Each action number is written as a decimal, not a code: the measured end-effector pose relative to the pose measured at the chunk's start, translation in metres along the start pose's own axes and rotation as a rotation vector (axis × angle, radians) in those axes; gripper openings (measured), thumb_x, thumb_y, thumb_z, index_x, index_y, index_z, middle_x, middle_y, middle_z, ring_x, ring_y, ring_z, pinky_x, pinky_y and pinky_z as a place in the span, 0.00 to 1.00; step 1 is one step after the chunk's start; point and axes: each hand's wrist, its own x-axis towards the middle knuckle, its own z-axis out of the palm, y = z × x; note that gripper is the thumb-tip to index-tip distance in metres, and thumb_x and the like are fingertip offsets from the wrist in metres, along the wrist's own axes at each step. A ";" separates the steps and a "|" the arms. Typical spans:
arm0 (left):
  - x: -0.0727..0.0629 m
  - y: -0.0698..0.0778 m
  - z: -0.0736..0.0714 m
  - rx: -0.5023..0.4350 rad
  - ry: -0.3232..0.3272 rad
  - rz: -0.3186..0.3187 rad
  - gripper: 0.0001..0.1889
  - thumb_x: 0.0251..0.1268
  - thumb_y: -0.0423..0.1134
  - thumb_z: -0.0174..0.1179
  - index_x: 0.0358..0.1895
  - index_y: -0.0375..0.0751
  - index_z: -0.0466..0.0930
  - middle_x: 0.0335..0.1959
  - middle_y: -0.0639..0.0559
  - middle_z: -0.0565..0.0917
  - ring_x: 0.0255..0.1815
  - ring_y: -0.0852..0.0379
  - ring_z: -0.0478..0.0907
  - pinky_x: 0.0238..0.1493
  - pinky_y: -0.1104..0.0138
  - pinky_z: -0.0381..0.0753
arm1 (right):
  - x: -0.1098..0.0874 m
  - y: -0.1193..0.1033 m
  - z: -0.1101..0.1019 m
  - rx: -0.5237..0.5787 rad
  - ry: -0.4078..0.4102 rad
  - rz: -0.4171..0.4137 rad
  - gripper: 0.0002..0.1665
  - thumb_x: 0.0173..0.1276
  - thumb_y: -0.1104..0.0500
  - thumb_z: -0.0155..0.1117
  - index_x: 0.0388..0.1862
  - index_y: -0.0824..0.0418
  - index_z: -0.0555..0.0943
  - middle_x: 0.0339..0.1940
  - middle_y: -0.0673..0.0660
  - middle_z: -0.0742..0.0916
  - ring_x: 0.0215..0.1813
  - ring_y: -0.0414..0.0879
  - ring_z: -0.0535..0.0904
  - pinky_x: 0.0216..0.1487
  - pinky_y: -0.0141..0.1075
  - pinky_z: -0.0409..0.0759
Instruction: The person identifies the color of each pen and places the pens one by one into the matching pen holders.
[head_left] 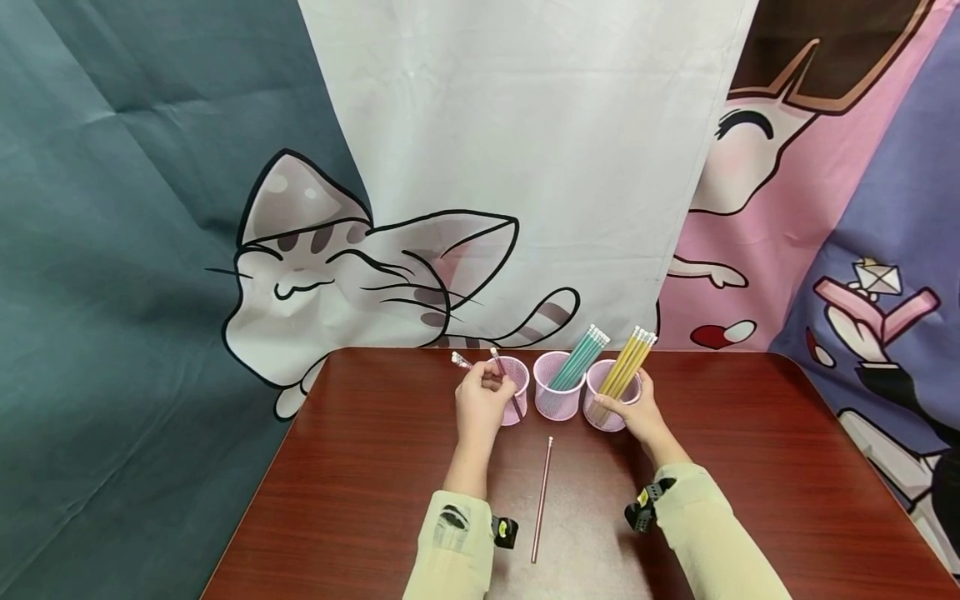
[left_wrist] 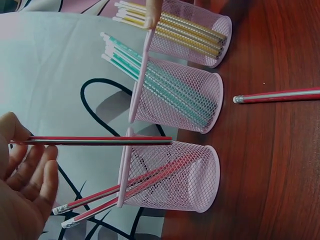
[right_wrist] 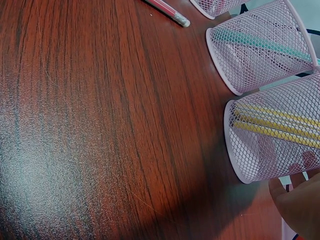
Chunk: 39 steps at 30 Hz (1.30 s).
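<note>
My left hand (head_left: 482, 408) pinches a red striped pencil (left_wrist: 100, 141) between thumb and fingers, its lower end over the rim of the left pink mesh pencil cup (left_wrist: 205, 190). Two red pencils (left_wrist: 95, 197) lean inside that cup, white erasers up. At the right pencil cup (head_left: 604, 423), full of yellow pencils (head_left: 630, 362), my right hand (head_left: 643, 414) grips the side with its thumb at the rim. Between these stands a middle cup (head_left: 557, 407) with teal pencils (head_left: 581, 358). One more red pencil (head_left: 542, 500) lies on the table in front, eraser end toward the cups.
The dark red wooden table (head_left: 360, 483) extends to both sides of my arms. Directly behind the cups hangs a printed cloth (head_left: 540, 150) with a cartoon cat. The cups stand in a row close to the table's back edge.
</note>
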 end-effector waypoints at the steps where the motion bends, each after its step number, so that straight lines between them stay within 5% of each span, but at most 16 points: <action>1: 0.001 0.000 -0.001 -0.004 0.014 0.009 0.05 0.45 0.29 0.61 0.29 0.38 0.77 0.20 0.51 0.80 0.22 0.60 0.77 0.25 0.70 0.76 | 0.000 0.000 0.000 -0.002 -0.002 -0.002 0.58 0.54 0.65 0.70 0.71 0.65 0.40 0.69 0.67 0.51 0.66 0.59 0.53 0.67 0.52 0.49; 15: 0.009 -0.005 -0.008 -0.155 0.193 0.116 0.08 0.47 0.23 0.58 0.33 0.34 0.74 0.26 0.47 0.82 0.24 0.56 0.77 0.26 0.70 0.77 | -0.002 -0.004 0.001 0.004 -0.009 0.010 0.58 0.55 0.65 0.69 0.72 0.65 0.39 0.70 0.68 0.51 0.68 0.58 0.52 0.68 0.49 0.47; 30: -0.006 -0.050 0.003 -0.061 0.180 -0.056 0.06 0.58 0.35 0.60 0.37 0.37 0.79 0.29 0.46 0.84 0.28 0.56 0.81 0.30 0.64 0.79 | -0.001 0.001 0.001 0.006 -0.005 0.012 0.59 0.55 0.65 0.70 0.72 0.64 0.38 0.70 0.67 0.52 0.68 0.57 0.52 0.68 0.50 0.48; 39: -0.007 -0.060 0.007 -0.019 0.178 -0.142 0.09 0.59 0.38 0.61 0.38 0.37 0.83 0.29 0.47 0.84 0.30 0.55 0.81 0.33 0.62 0.79 | 0.002 0.003 0.001 0.051 0.001 0.013 0.58 0.54 0.67 0.70 0.72 0.64 0.40 0.70 0.65 0.53 0.68 0.55 0.52 0.69 0.48 0.47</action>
